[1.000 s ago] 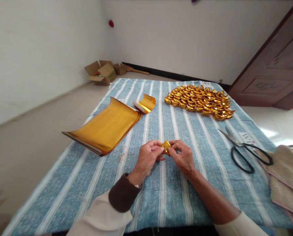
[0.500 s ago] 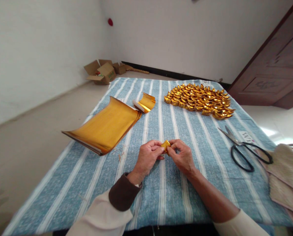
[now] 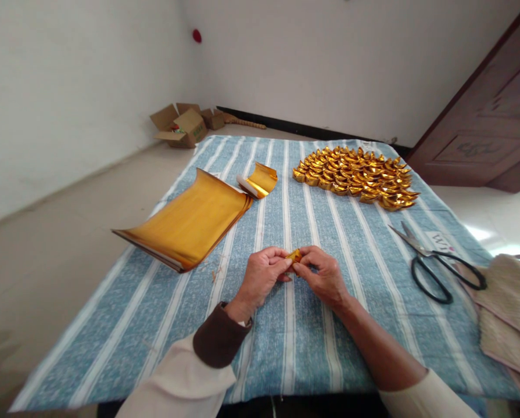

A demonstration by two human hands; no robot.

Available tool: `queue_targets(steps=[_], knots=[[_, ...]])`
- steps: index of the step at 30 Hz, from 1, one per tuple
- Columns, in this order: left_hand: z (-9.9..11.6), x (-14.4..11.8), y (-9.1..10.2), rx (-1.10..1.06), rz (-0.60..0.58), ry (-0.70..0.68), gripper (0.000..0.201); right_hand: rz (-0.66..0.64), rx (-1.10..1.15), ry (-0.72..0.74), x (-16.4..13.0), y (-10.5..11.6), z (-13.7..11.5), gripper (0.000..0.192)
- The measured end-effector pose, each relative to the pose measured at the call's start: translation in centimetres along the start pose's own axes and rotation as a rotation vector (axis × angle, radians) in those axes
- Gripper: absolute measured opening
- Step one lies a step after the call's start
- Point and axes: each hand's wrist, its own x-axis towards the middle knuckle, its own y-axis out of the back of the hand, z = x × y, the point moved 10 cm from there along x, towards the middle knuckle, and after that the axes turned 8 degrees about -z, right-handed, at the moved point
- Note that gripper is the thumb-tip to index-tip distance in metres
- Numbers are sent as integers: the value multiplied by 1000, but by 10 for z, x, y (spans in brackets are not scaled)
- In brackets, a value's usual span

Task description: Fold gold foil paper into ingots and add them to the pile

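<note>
Between my two hands, just over the striped tablecloth, is a small piece of folded gold foil paper. My left hand pinches its left side between thumb and fingers. The right side is pinched by my right hand; the fingertips partly cover the paper. Beyond my left hand lies a stack of large gold paper sheets with curled edges. A smaller curled stack of gold paper touches its far corner. Rows of folded gold paper ingots stand at the far right.
Black-handled scissors lie partly spread on the right, points away from me. A beige cloth rests on the right edge. On the floor behind the table stand an open cardboard box and a smaller one. A brown door is at right.
The top point of the gold paper is folded down, so the piece looks shorter and flatter. Both hands keep their pinch in nearly the same place. The view shifts slightly.
</note>
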Motion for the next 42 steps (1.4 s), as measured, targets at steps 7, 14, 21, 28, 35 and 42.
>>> queue_targets(steps=[7, 14, 21, 28, 35, 42], knots=[[0, 2, 1, 8, -21, 11, 20, -19, 14, 2, 0, -2, 3, 20], [3, 0, 0, -27, -9, 4, 21, 28, 20, -96, -3, 1, 14, 16], [4, -1, 3, -71, 37, -23, 22, 38, 66, -114, -7, 2, 14, 26], [3, -1, 2, -92, 41, -22, 21, 28, 71, -93, -8, 0, 12, 24], [-2, 0, 1, -159, 22, -3, 25, 88, 68, -87, -8, 3, 9, 20], [-9, 1, -7, -331, 5, 18, 24, 222, 49, -69, -10, 14, 9, 20]])
